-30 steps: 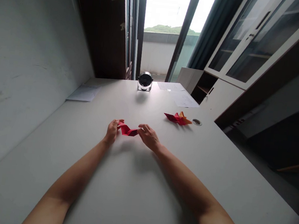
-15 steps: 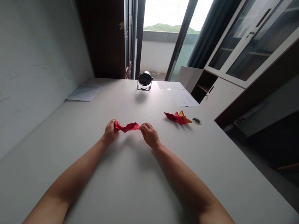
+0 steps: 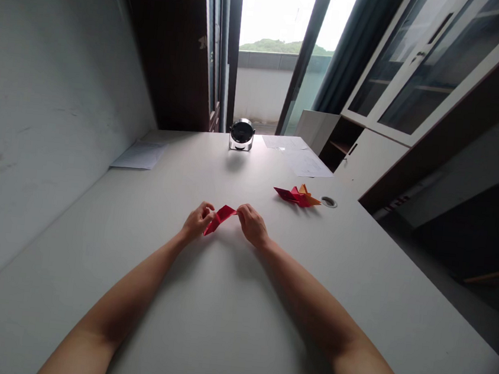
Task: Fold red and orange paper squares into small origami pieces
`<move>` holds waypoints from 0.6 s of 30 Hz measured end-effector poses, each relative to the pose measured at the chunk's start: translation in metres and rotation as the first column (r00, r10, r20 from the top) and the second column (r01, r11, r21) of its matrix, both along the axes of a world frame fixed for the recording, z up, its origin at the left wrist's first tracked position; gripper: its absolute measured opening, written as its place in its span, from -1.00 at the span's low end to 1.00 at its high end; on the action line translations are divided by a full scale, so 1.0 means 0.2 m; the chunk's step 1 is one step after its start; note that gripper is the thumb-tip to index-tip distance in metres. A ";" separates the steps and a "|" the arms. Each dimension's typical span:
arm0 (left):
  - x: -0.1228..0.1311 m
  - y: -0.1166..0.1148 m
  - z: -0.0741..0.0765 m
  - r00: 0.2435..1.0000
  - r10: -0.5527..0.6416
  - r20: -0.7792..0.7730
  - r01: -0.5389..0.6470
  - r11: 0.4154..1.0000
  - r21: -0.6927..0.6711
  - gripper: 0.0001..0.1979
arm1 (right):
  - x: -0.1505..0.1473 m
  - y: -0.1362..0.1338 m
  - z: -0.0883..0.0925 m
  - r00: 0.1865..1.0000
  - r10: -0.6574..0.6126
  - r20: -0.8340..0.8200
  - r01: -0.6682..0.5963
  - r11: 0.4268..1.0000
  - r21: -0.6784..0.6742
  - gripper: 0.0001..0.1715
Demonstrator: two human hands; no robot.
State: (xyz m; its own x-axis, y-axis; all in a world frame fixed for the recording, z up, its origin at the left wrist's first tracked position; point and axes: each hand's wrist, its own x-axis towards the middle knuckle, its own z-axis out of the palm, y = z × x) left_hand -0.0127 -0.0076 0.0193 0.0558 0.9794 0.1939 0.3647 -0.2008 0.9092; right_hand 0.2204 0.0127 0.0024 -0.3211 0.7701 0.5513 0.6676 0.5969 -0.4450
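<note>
A folded piece of red paper [image 3: 225, 213] is held just above the white table, its left part angled down toward me. My right hand [image 3: 252, 224] is closed, pinching the paper's right end between thumb and fingers. At the other side, my left hand [image 3: 196, 221] has curled fingers against the paper's left part; its fingertips partly overlap the red sheet, so the exact grip is hard to see. Farther right lie folded paper pieces in red and orange [image 3: 297, 196], apart from both hands.
A white roll of tape [image 3: 329, 202] lies beside the folded pieces. Toward the back stand a round, dark-faced device on a metal stand [image 3: 241, 134] and paper sheets [image 3: 308, 163]. More sheets [image 3: 139, 155] rest by the left wall. Glass-door cabinets [image 3: 405, 66] are at right.
My left hand has moved right along the red paper, off its left end, and its fingers have shifted. The paper's left part now tilts downward. My right hand has barely moved.
</note>
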 end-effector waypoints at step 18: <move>0.04 -0.04 0.02 0.957 -0.089 -0.277 0.112 0.992 0.065 -0.90 | -0.04 -0.04 0.02 0.993 0.025 -0.119 -0.034 0.997 -0.071 -0.88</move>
